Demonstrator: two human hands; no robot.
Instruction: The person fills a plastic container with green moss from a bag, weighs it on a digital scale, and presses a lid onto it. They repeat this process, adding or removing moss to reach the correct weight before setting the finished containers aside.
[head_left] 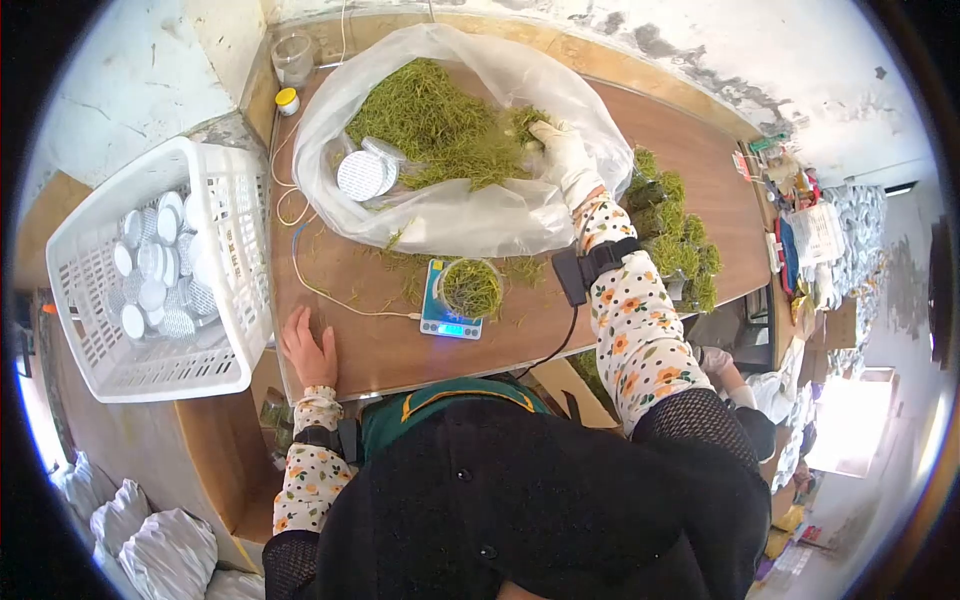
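My right hand (pixel 562 158), in a white glove, pinches a small tuft of green dried herb (pixel 522 124) at the right inside of a large clear plastic bag (pixel 470 222). A heap of the same herb (pixel 425 110) lies in the bag, with a round white-lidded container (pixel 362 176) at its left. My bare left hand (pixel 310 348) rests on the table's front left edge, fingers extended, holding nothing. Between my arms a blue digital scale (pixel 450 327) with a lit display carries a clear jar (pixel 470 288) filled with herb.
A white plastic basket (pixel 245 270) of lidded containers stands left. Several herb-filled clear containers (pixel 672 235) line the table's right side. A yellow-lidded jar (pixel 287 101) and a glass (pixel 293 60) sit at the back left. A cable (pixel 345 306) reaches the scale. Another person's gloved hand (pixel 714 360) shows right.
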